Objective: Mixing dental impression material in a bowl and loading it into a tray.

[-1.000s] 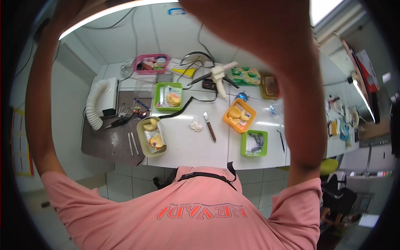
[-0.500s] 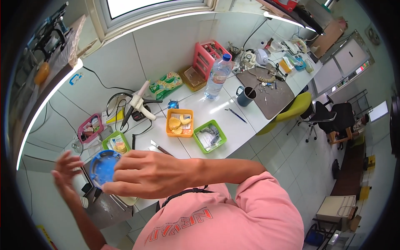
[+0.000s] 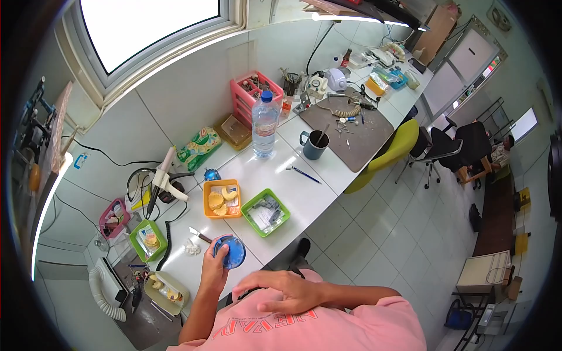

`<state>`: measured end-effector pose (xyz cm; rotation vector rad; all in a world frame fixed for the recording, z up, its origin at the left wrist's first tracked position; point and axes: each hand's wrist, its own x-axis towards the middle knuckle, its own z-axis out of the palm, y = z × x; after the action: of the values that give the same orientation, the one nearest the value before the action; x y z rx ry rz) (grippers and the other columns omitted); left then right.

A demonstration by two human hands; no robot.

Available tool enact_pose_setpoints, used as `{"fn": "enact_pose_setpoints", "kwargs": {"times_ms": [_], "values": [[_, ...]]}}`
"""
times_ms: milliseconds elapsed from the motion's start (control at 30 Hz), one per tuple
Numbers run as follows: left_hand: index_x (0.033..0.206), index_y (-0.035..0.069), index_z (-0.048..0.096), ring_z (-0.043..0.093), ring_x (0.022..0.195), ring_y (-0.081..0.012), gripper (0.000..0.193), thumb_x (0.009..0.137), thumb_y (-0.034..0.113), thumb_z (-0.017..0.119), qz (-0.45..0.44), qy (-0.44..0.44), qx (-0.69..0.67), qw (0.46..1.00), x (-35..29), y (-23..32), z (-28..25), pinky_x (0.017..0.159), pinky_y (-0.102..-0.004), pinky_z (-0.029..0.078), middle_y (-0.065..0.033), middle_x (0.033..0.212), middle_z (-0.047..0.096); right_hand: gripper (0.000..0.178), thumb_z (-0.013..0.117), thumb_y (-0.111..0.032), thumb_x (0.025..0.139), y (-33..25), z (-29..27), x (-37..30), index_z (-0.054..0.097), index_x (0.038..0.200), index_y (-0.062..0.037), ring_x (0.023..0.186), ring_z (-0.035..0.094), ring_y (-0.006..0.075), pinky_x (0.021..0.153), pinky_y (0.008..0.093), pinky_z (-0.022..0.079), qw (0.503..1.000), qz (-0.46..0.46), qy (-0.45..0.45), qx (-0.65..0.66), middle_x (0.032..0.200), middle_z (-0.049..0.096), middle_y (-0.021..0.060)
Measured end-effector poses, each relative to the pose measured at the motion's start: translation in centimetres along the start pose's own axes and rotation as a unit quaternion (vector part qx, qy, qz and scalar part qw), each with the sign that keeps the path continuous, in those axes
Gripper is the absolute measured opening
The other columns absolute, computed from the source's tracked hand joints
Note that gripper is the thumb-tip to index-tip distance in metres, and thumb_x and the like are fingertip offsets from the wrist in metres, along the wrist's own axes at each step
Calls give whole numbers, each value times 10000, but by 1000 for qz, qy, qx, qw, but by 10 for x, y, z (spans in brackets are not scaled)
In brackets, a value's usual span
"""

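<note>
Head-worn fisheye, looking down across bench [image 3: 298,202].

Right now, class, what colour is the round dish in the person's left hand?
The dish is blue; it shows best in the head view.

Red lettering [image 3: 239,327] crosses the pink shirt [image 3: 363,327].

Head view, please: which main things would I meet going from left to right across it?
Pink basket, left green tray, blue round dish in the left hand, right green tray, dark mug, lime-green chair.
</note>
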<state>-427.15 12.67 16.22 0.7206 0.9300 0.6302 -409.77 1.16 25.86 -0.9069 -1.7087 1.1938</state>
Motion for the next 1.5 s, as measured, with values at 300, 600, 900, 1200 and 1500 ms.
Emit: {"fn": "enact_pose_setpoints", "kwargs": {"times_ms": [300, 600, 900, 1200, 1500], "values": [[1245, 55, 534, 582, 870, -86, 312, 937, 79, 490, 28, 21, 76, 996, 36, -43, 122, 731, -226, 518, -33, 1012, 585, 390, 459, -279, 980, 49, -83, -141, 540, 1266, -26, 1289, 387, 236, 1082, 345, 279, 970, 114, -89, 196, 1347, 474, 125], [1061, 33, 651, 540, 723, -41, 260, 977, 209, 480, 52, -102, 244, 963, 77, -95, 272, 646, -198, 451, 2, 830, 622, 215, 610, -208, 905, 59, -179, -247, 644, 992, -14, 888, 624, 172, 796, 307, 478, 961, 222, 161, 39, 975, 658, 94], [1160, 18, 586, 629, 977, -241, 289, 880, 87, 574, 112, -274, 416, 860, 106, -123, 379, 864, -334, 469, -159, 1042, 653, 184, 655, -143, 858, 59, -246, -252, 655, 992, -18, 723, 623, 187, 594, 285, 507, 793, 232, 541, -159, 956, 617, 96], [1040, 19, 648, 629, 957, -262, 206, 858, 59, 561, 98, -342, 462, 812, 162, -137, 453, 875, -346, 467, -139, 1011, 655, 95, 664, -62, 829, 89, -301, -297, 661, 907, -8, 640, 607, 126, 596, 240, 481, 769, 262, 565, -142, 755, 629, 49], [991, 49, 622, 583, 957, -304, 156, 837, 43, 594, 211, -436, 479, 732, 210, -170, 546, 840, -372, 456, -129, 959, 604, 166, 692, -166, 838, 96, -387, -373, 663, 875, -7, 660, 637, 106, 612, 258, 498, 834, 352, 423, -48, 748, 684, 59]]}}
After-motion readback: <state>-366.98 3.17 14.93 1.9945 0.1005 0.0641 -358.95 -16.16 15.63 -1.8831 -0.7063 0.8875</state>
